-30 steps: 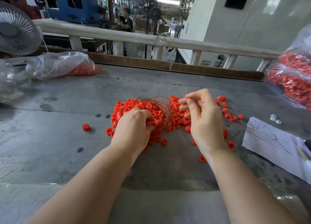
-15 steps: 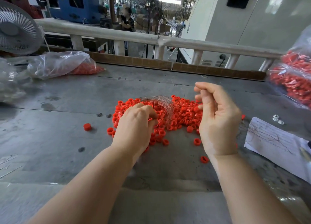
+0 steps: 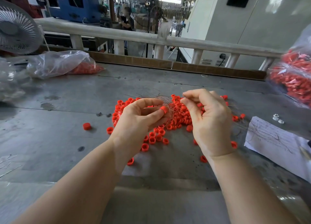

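A pile of small red plastic caps (image 3: 178, 119) lies on the grey metal table (image 3: 55, 136), with a bundle of thin wire rings (image 3: 165, 100) on top of it. My left hand (image 3: 139, 119) is raised above the pile, palm turned up, and holds one red cap (image 3: 163, 109) at its fingertips, with wire strands running by the fingers. My right hand (image 3: 208, 119) hovers to the right of it. Its thumb and forefinger pinch a thin wire (image 3: 184, 100) near the cap.
A clear bag of red caps (image 3: 62, 63) lies at the back left beside a fan (image 3: 15, 33). Another full bag (image 3: 296, 79) stands at the right edge. A paper sheet (image 3: 276, 143) and small white parts (image 3: 277, 119) lie at the right. One stray cap (image 3: 86, 126) sits left of the pile.
My left hand has lifted off the pile and turned palm up with one cap. My right hand came back towards it, pinching a wire.
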